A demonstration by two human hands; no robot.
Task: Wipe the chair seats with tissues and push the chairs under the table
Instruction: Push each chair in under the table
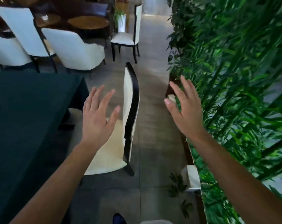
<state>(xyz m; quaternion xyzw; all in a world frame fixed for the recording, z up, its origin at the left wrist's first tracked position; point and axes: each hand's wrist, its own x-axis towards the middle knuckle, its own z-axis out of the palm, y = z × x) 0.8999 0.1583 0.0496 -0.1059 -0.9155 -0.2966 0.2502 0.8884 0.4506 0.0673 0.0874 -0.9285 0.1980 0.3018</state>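
A cream chair (112,152) with a dark wooden frame stands in front of me, its seat facing left toward the table (27,113) covered in dark green cloth. The seat's left part reaches under the cloth's edge. My left hand (97,117) hovers over the seat with fingers spread and nothing in it. My right hand (185,110) is raised to the right of the chair's back, fingers apart, also holding nothing. Neither hand touches the chair. No tissue is in view.
A wall of green bamboo leaves (234,78) in a dark planter runs along the right. Another cream chair (127,38) stands farther down the tiled aisle. Several white chairs (75,47) and round wooden tables (88,21) fill the back left.
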